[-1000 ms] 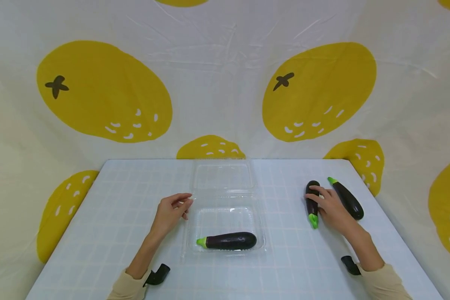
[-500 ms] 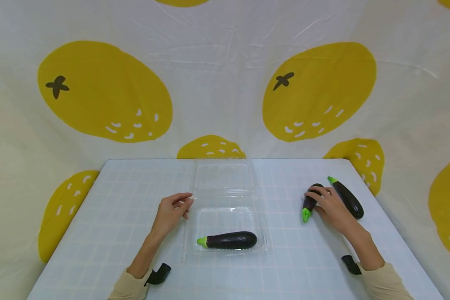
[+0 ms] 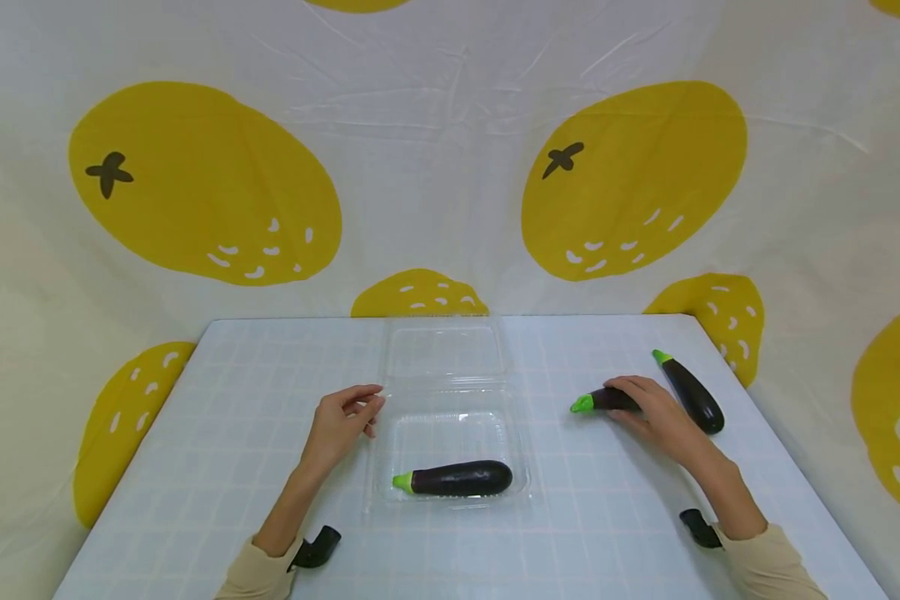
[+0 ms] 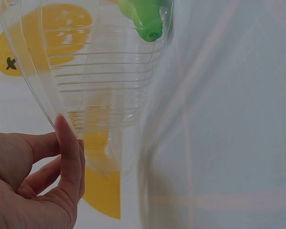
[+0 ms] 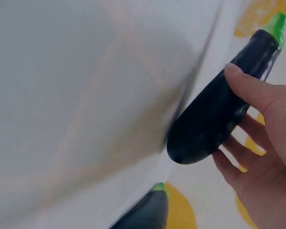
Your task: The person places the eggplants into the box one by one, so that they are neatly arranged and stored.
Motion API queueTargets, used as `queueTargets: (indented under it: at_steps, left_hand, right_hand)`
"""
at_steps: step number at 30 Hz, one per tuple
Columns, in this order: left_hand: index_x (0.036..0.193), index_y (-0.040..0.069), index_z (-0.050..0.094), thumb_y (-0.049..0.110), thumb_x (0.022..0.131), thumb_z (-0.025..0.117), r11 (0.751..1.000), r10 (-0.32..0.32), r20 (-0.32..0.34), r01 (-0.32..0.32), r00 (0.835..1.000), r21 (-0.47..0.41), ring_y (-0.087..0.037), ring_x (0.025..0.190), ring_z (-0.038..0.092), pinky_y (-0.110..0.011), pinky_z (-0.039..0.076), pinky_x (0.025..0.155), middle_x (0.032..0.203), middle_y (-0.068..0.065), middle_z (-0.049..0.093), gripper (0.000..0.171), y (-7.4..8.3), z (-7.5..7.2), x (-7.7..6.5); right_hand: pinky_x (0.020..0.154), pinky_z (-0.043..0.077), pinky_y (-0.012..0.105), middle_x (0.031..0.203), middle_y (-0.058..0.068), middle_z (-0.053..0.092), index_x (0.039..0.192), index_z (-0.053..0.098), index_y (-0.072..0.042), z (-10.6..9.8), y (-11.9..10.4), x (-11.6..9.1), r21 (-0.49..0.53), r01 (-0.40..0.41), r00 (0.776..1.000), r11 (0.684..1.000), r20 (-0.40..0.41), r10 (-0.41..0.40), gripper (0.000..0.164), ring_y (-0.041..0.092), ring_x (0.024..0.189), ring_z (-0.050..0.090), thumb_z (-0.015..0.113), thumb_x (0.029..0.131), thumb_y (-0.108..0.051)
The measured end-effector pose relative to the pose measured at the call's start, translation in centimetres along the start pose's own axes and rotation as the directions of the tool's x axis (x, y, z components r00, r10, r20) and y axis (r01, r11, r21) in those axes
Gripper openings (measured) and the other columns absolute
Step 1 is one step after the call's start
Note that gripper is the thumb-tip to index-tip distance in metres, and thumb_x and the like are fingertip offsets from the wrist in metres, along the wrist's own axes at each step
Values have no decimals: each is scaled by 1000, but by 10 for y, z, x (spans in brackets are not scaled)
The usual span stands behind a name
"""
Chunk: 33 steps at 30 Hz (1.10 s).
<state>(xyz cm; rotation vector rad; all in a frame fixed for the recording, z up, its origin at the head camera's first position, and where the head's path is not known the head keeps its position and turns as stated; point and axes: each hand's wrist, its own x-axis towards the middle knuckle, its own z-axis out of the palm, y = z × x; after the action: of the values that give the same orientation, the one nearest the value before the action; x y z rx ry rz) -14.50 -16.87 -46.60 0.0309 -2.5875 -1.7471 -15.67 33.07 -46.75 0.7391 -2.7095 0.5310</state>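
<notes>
A: How'd the held eggplant (image 3: 607,399) look, handling-wise?

B: Prob. light-to-med., firm; skin glossy, so likely a bit slippery. Not fragile AFAICT. Best hold = round the body, approx. mid-length; green stem (image 3: 582,403) looked too small for a decent grip.

A: Loc.?

B: In R hand (image 3: 656,417), right of the clear container (image 3: 450,433), stem pointing left toward it. Couldn't tell if it was fully off the worktop (image 3: 270,367). Other eggplant (image 3: 695,397) lay just right of that hand. Boxed eggplant (image 3: 461,478) lay sideways along the container's near side, stem left.

A: Hands?

B: Well apart. R: clamped on the held eggplant's body, thumb one side, fingers the other, gap = its thickness. L hand (image 3: 342,425): thumb + fingertip together on the container's left rim nr. the hinge; looked like a light pinch, other fingers curled.

A: Container?

B: Thin plastic, so prob. flexy & v. light; might slide or dent if squeezed. Rim seemed the sensible hold. Lid (image 3: 446,350) lay folded back, far side.
</notes>
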Motion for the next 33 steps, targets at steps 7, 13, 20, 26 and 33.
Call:
queueTargets:
  at_steps: [7,13,20,26,33]
  left_hand:
    - [124,0,71,14,97,73,1000,-3,0,3,1000,-2,-25,60,64,-23,54,63,99,-13,71,30,0,0,-1]
    - [124,1,72,15,98,73,1000,1,1,-1,1000,2,-27,61,65,-25,55,64,99,-13,70,30,0,0,-1]
    - [124,0,71,15,98,72,1000,3,1,-4,1000,9,-23,60,64,-22,54,62,99,-13,70,30,1,-1,1]
    - [125,0,71,15,98,72,1000,-7,4,7,1000,18,-22,60,64,-23,54,63,100,-13,70,31,2,-1,1]
    - [125,0,71,14,98,73,1000,-13,6,13,1000,6,-23,60,64,-27,56,63,99,-14,70,31,3,0,0]
  right_hand:
    - [94,50,57,123,17,67,129,64,-3,-4,-11,2,35,-37,999,999,18,37,46,37,112,63,82,87,-7]
    - [93,51,56,123,15,68,129,65,-3,-5,-20,7,68,-48,998,997,32,46,45,35,112,64,82,89,-12]
    - [95,52,55,125,15,68,130,64,-3,-9,-32,15,87,-56,997,995,57,51,47,33,113,64,82,88,-12]
    - [94,53,54,125,16,69,130,65,-2,-13,-47,20,106,-61,996,992,64,55,47,35,113,65,83,88,-12]
    - [84,58,47,120,10,70,128,66,-5,-17,-65,27,129,-29,998,991,58,22,45,24,98,67,84,87,-14]
